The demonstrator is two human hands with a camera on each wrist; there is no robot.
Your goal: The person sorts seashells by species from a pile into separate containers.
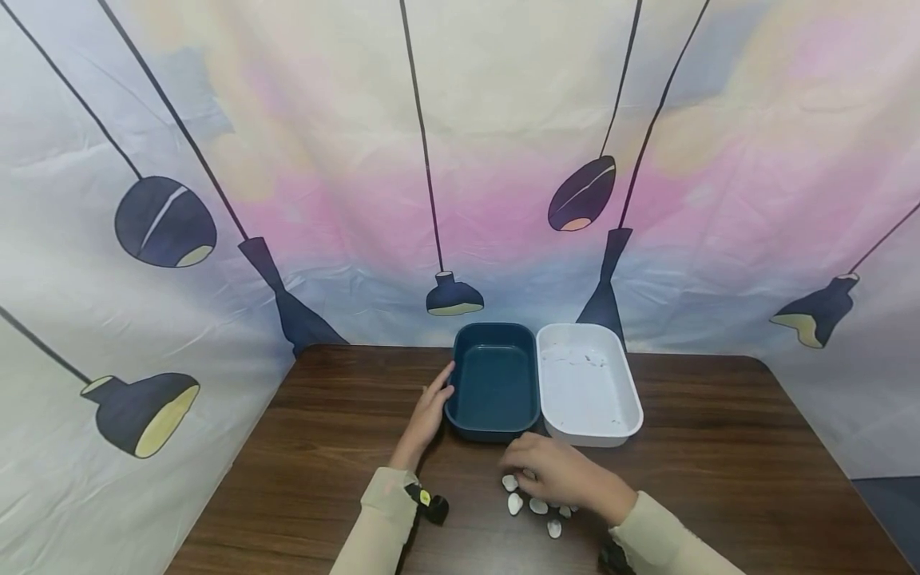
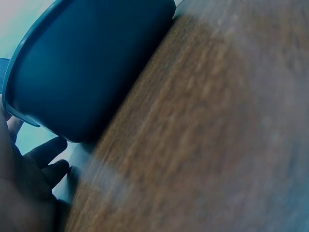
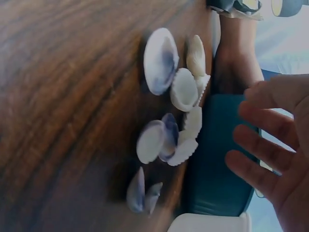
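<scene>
My left hand [image 1: 429, 409] is at the left side of a teal rectangular dish [image 1: 496, 383], its fingers extended along the wall. The left wrist view shows the fingers [image 2: 48, 151] at the dish's [image 2: 91, 63] rounded corner. Over a group of seashells [image 1: 515, 504] on the near side of the dishes hovers my right hand [image 1: 557, 473], fingers loosely bent. In the right wrist view no shell shows in that hand [image 3: 280, 140]. Several white ridged shells [image 3: 184, 90] and smooth purple-tinged ones [image 3: 161, 61] lie there on the wood.
A white rectangular dish [image 1: 585, 391] stands right beside the teal one, with small dark marks inside. Both are near the far edge of the brown wooden table [image 1: 719, 455]. Behind the table hangs a cloth [image 1: 345, 216] printed with lamps.
</scene>
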